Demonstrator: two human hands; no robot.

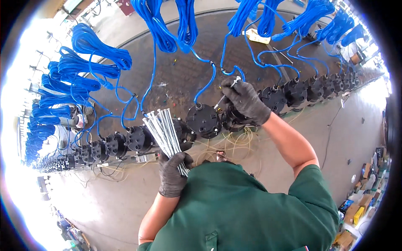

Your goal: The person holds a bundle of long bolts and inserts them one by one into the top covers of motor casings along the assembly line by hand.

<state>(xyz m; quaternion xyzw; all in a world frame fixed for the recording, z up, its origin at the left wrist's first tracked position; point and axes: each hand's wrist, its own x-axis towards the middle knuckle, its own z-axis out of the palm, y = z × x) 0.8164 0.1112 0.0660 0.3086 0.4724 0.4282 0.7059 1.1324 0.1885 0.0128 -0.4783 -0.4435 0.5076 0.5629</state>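
Observation:
My left hand (173, 171), in a dark grey glove, is closed around a bundle of long silver bolts (162, 129). The bolts fan out upward with their heads at the top. My right hand (248, 102), gloved the same way, pinches a single long bolt (220, 102). Its head shows above the fingers, and its shank slants down toward a round black housing (204, 120). Whether the tip touches that housing I cannot tell. A blue cable (207, 87) rises from the housing's back. Another black housing is partly hidden under my right hand.
Several more black housings (139, 139) stand in a row along the edge of the dark bench (176, 85). Coiled blue cables (155, 25) hang behind them. Thin yellowish tubes (240, 140) lie loose below the row. A white bottle (256, 36) lies toward the back. Boxes (354, 212) sit at far right.

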